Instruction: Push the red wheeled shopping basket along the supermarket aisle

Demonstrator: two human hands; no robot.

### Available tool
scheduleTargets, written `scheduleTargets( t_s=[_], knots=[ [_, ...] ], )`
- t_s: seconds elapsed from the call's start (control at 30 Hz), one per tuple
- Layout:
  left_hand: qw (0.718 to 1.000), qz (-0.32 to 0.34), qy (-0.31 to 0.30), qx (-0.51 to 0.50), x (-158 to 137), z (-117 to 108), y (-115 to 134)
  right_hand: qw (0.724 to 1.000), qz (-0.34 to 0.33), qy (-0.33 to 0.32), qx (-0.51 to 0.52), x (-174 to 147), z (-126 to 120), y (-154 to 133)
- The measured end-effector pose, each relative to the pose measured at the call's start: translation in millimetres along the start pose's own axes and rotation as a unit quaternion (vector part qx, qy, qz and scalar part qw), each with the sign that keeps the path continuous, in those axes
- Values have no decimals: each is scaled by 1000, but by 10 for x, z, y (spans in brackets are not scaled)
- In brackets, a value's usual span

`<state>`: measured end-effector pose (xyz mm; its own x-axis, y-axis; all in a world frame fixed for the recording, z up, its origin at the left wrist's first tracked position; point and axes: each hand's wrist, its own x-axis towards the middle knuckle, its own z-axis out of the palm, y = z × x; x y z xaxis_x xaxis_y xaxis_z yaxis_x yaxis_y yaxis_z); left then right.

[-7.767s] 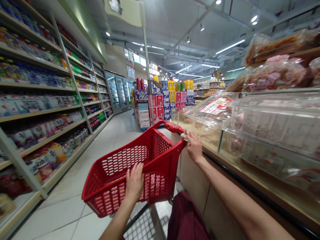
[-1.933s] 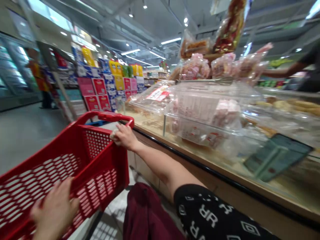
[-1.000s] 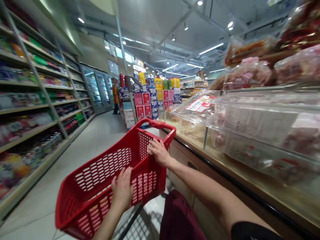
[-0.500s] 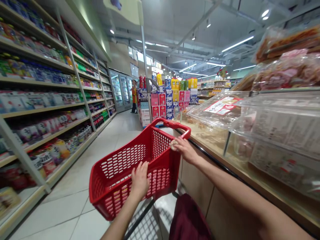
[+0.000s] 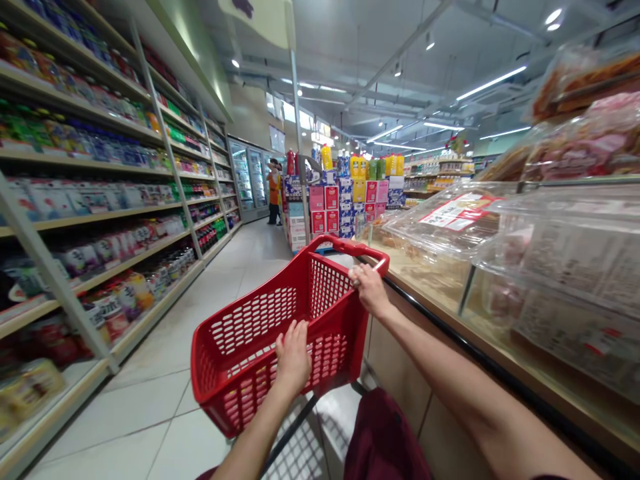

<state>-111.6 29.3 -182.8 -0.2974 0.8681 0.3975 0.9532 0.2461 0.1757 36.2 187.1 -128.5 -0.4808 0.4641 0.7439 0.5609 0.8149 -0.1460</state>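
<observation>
A red plastic shopping cart [image 5: 327, 343] with perforated basket walls stands in front of me, its red handle [image 5: 345, 245] at the far end. No goods show inside the part of the basket I can see. My left hand [image 5: 293, 359] lies over the middle of the near side rim, its fingers curled across the edge towards the inside. Farther along, close to the handle, my right hand [image 5: 370, 288] is closed around the upper edge of the cart. Its palm side is hidden.
Drink shelves [image 5: 100, 227] line the left of the tiled aisle [image 5: 227, 287]. At right, close to the cart, runs a counter with a black rail [image 5: 450, 337] and clear food boxes [image 5: 450, 213]. Stacked cartons [image 5: 325, 207] stand ahead; a person [image 5: 274, 192] is beside them.
The whole scene has shifted slightly to the right in view, shelves and cart together. Both hands keep their places on the cart.
</observation>
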Motion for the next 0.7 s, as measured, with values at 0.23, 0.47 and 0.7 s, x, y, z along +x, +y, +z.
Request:
scheduleTargets(
  t_s=[0.23,0.47,0.7],
  knots=[
    [998,5,30,54,-180,-144,-296,999,10,-36,-13,-45,23,-33],
    [998,-7,12,60,-297,-219,-447,988,-125,-76,41,-253,290,-412],
    [996,-55,17,68,-409,-325,-524,999,21,-4,28,-242,280,-414]
  ],
)
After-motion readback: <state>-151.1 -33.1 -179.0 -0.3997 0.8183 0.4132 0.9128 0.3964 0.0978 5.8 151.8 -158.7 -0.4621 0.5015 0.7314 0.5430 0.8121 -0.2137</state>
